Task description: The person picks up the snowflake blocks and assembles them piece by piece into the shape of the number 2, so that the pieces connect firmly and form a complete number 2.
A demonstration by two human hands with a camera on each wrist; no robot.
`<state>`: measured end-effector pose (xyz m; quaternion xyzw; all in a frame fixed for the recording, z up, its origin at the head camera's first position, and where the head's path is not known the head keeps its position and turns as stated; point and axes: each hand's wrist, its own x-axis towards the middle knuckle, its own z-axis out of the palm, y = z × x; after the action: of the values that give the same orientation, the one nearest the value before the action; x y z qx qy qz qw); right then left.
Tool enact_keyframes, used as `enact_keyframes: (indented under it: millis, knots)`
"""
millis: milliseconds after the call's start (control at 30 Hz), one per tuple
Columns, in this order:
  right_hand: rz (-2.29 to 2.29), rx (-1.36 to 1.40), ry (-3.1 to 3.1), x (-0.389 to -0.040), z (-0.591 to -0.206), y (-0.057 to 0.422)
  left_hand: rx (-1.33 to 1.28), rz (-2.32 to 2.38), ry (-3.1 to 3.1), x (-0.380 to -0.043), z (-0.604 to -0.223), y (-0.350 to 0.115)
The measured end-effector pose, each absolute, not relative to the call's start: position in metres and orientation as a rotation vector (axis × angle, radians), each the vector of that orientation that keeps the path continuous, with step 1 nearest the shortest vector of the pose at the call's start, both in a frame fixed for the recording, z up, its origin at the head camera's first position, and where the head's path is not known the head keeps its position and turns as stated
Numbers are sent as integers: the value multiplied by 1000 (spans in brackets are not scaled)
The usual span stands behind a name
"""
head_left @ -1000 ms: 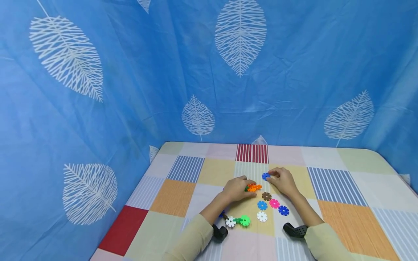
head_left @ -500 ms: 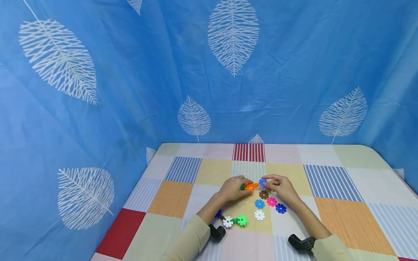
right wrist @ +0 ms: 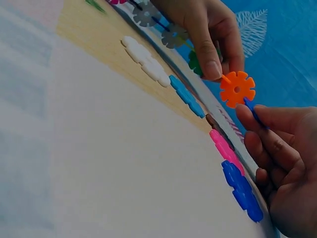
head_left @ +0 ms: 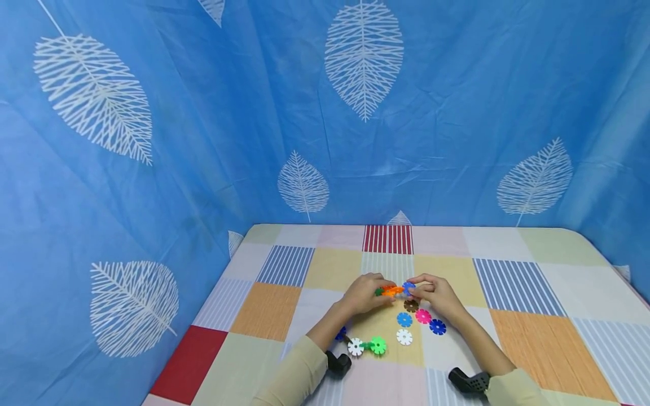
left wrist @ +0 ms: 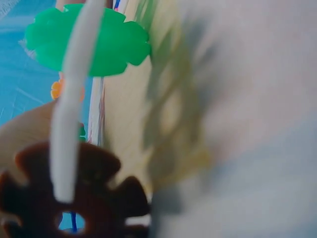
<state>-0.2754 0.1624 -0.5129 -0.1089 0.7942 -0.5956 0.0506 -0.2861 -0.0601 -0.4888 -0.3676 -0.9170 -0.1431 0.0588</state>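
Note:
My left hand (head_left: 367,293) pinches an orange notched plastic disc (right wrist: 237,89), the end piece of a linked chain. A green disc (right wrist: 195,63) and grey-looking discs (right wrist: 173,35) follow along that chain, partly behind the fingers. Between thumb and fingertips, my right hand (head_left: 439,294) pinches a blue notched disc (head_left: 408,288). In the right wrist view this blue disc stands edge-on, its rim meeting the lower edge of the orange one; how deep the notches engage I cannot tell. Close to the left wrist camera are a green disc (left wrist: 114,47), a white disc (left wrist: 74,114) and a brown disc (left wrist: 99,193).
Loose on the checked tablecloth (head_left: 553,349) lie brown (head_left: 411,305), light blue (head_left: 404,320), pink (head_left: 423,316), dark blue (head_left: 438,326) and white (head_left: 404,337) discs. Linked white (head_left: 355,347) and bright green (head_left: 378,345) discs lie by the left forearm. A blue curtain (head_left: 447,113) hangs behind.
My right hand has moved left and toward me, bringing the blue disc against the orange one. The left hand keeps its hold on the chain. The head view has shifted slightly.

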Motion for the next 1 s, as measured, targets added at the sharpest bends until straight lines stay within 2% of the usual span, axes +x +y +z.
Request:
enact_keyframes:
  millis: [333,700,833,1000]
  knots:
    - [-1854,-367,2367,-273,-515,158,-1235,-348,-2715,-286,-496,-62]
    - [-1688,-442,2546,-281,-515,159,-1208,-329,-2780,-292,-491,-58]
    - [-1571,-521,2700,-279,-519,162,-1097,-302,-2910,-289,-477,-63]
    - [-1521,-619,2722,-274,-524,167,-823,-529,-3099,-271,-456,-103]
